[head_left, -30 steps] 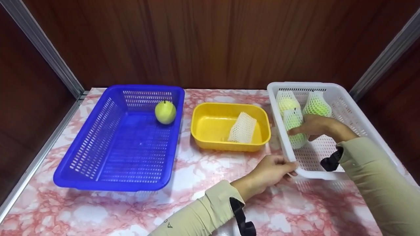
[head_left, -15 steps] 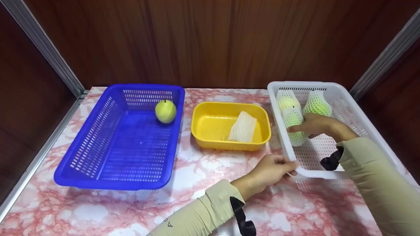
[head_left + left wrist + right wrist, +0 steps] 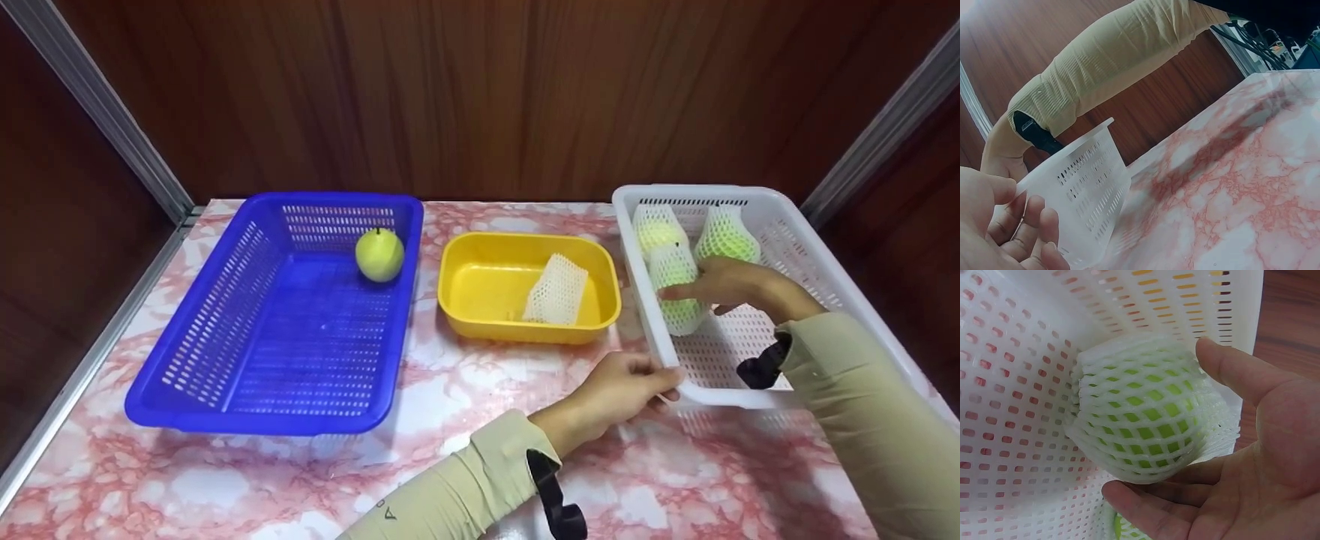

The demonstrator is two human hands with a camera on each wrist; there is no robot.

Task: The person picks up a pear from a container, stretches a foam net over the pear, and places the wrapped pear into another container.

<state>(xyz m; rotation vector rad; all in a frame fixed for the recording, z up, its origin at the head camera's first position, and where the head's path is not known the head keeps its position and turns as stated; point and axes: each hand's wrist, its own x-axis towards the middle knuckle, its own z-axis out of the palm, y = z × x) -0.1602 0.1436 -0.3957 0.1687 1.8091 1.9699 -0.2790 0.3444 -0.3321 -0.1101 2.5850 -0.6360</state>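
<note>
My right hand [image 3: 733, 285] holds a green pear in a white foam net [image 3: 673, 266] inside the white basket [image 3: 727, 397]. Seen from the right wrist, the thumb lies on one side of the netted pear [image 3: 1143, 416] and the fingers curl under the other. Behind it in the basket sit two more netted pears, one pale yellow [image 3: 658, 232] and one green [image 3: 727, 244]. My left hand [image 3: 611, 390] pinches the basket's near left corner, thumb over the rim, as the left wrist view also shows with the basket wall [image 3: 1084, 185] beside the fingers.
Left of the white basket stands a yellow tub [image 3: 480, 292] with a loose foam net [image 3: 556, 292] in it. Farther left, a blue basket [image 3: 315, 322] holds one bare green pear [image 3: 379, 256]. Wooden panels [image 3: 495, 97] close off the back and sides of the marbled table [image 3: 465, 382].
The held pear has risen slightly and its stem end has shifted within the right hand's grip. The left hand stays on the basket corner.
</note>
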